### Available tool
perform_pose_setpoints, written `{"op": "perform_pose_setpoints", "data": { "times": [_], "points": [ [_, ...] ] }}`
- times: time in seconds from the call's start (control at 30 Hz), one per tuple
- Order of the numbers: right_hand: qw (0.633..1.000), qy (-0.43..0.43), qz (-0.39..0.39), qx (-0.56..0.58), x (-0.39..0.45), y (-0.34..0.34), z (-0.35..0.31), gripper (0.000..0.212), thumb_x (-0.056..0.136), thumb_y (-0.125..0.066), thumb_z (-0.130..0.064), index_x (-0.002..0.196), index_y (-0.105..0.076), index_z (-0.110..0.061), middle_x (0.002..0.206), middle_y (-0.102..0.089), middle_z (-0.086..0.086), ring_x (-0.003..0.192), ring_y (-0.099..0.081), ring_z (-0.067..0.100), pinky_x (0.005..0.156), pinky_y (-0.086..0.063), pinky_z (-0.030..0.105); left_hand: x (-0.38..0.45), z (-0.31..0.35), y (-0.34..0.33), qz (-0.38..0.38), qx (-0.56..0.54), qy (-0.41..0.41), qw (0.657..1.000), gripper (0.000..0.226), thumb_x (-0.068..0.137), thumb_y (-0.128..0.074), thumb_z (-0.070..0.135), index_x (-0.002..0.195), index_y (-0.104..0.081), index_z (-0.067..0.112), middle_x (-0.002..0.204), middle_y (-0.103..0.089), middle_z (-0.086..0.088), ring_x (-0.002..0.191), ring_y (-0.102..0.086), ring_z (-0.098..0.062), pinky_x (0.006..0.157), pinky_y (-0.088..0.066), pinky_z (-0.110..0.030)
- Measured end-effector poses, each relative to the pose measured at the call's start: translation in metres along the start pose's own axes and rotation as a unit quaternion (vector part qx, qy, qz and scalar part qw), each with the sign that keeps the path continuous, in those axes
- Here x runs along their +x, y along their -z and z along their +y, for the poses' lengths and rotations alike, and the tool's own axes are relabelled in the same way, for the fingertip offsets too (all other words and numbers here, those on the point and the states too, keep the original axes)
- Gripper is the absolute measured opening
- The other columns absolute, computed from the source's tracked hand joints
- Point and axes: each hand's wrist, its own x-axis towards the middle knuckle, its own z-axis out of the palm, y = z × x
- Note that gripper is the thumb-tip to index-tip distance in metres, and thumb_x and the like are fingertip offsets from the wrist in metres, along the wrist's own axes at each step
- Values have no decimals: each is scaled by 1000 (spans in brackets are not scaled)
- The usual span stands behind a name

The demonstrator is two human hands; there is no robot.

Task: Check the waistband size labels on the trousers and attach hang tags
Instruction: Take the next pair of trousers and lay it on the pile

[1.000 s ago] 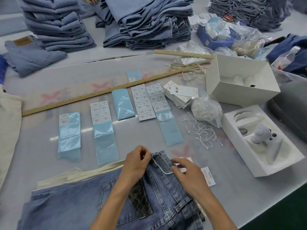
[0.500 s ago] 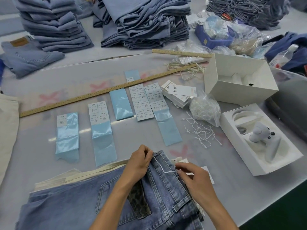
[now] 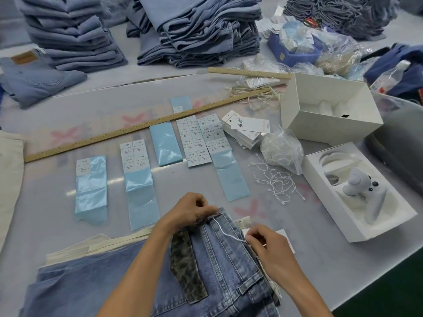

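Observation:
A pair of blue jeans (image 3: 224, 266) with a leopard-print patch lies at the table's near edge on a pile of other trousers. My left hand (image 3: 192, 209) pinches the waistband at its top corner. My right hand (image 3: 265, 245) pinches the end of a white tag string (image 3: 225, 232) that runs taut from the waistband. A white hang tag (image 3: 285, 235) lies partly hidden under my right hand. Blue sheets of size stickers (image 3: 196, 140) lie in a row further back, beside a stack of hang tags (image 3: 246, 131).
Loose tag strings (image 3: 274, 181) and a bag of strings (image 3: 281, 149) lie to the right. Two open white boxes (image 3: 329, 115) (image 3: 359, 200) stand at the right. A long wooden ruler (image 3: 142, 126) crosses the table. Stacks of folded jeans (image 3: 196, 30) fill the back.
My right hand has drawn the white string out to the right, from a slack loop to a taut line. My left hand has kept its pinch on the waistband.

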Motion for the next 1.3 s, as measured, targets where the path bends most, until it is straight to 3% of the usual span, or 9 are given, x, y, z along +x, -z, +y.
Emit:
{"op": "perform_pose_setpoints", "data": {
  "times": [0.1,0.17,0.27,0.4,0.7,0.83,0.97,1.13,1.3],
  "points": [
    [1000,7,3,11,-1,2,-1,25,97,-66,-16,77,-62,-31,68,-64,-21,62,-56,0,61,-43,15,-3,7,7,84,-49,-15,995,30,82,-85,26,76,-64,6,66,-73,-6,52,-59,-13,51,-50,-25],
    [998,10,-5,54,-2,4,-4,25,95,-68,-11,79,-68,-31,74,-68,-17,70,-62,2,69,-49,16,-9,12,7,122,-85,-52,987,30,81,-86,20,76,-61,3,70,-75,-8,55,-65,-21,54,-53,-27],
    [995,19,-14,93,-4,4,-9,27,92,-73,-9,83,-74,-34,87,-73,-15,81,-67,5,76,-54,20,-23,19,-4,116,-163,-91,976,34,83,-83,14,76,-52,4,73,-76,-15,44,-57,-17,42,-44,-22],
    [991,21,-5,132,-3,2,-18,25,89,-76,-8,88,-75,-33,88,-73,-13,80,-68,9,74,-58,26,-38,23,-22,115,-184,-132,967,29,80,-86,11,72,-58,11,62,-70,-15,43,-57,-11,43,-42,-19],
    [967,0,-11,253,0,-14,-33,24,85,-79,-5,87,-75,-28,85,-75,2,78,-70,15,72,-56,27,-64,10,-34,119,-113,-149,975,14,80,-82,27,77,-80,40,73,-75,5,61,-63,-7,61,-54,-28],
    [960,-12,-9,279,3,-20,-33,23,85,-79,-5,87,-75,-27,85,-76,5,82,-72,19,73,-58,28,-72,1,-29,95,-60,-164,980,37,92,-70,-2,99,-77,34,88,-75,8,73,-70,-7,70,-54,-17],
    [957,-19,-12,290,4,-21,-33,22,85,-80,-7,89,-75,-28,84,-76,5,80,-72,16,71,-57,26,-80,-9,-26,76,-87,-145,983,46,96,-58,-13,105,-74,29,96,-75,4,82,-74,-13,77,-59,-24],
    [962,-11,-13,271,3,-24,-34,22,85,-80,-7,88,-76,-28,85,-76,2,82,-72,15,78,-60,31,-83,-19,-25,124,-102,-138,977,37,90,-69,-7,92,-65,29,88,-73,3,83,-78,-18,71,-60,-25],
    [966,-6,-11,257,1,-25,-35,21,84,-81,-6,86,-76,-26,85,-76,-1,82,-72,14,78,-59,26,-83,-15,-24,165,-138,-117,970,24,79,-86,10,78,-68,27,68,-70,-7,62,-74,-23,49,-54,-30]
  ]
}}
